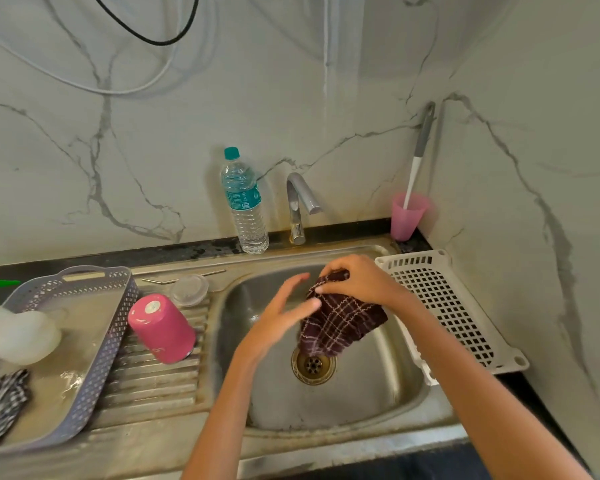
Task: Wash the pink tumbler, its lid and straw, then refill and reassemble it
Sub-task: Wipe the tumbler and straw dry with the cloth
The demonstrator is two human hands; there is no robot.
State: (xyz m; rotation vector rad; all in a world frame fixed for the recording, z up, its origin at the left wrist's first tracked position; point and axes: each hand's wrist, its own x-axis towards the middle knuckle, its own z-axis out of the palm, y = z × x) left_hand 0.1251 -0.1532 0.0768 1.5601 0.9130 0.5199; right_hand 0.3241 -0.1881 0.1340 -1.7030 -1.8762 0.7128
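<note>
Starting with the big stuff: the steel sink (378,393) sits right under both hands, drain (313,366) just below the cloth. Way off to the left of the left hand there's a grey perforated basket (111,341) with a white spray bottle (21,336) lying in it. Just right of the right hand, a white mesh basket (447,306) leans on the sink edge.

The right hand (357,280) has its fingers curled round the bunched top of a dark checked cloth (340,323), which hangs down over the basin. The left hand (281,313) is spread wide with its fingers straight and is gripping nothing. Its fingertips are right at the cloth's edge.

The pink tumbler (161,329) stands upside down on the ribbed drainboard, left of the left hand. A water bottle (245,202) and the tap (300,202) stand behind the hands. A pink cup (406,218) holding a brush (418,157) is back right of the right hand.

The clear lid (189,290) lies just behind the tumbler, and the thin metal straw (184,277) lies just behind the lid.
</note>
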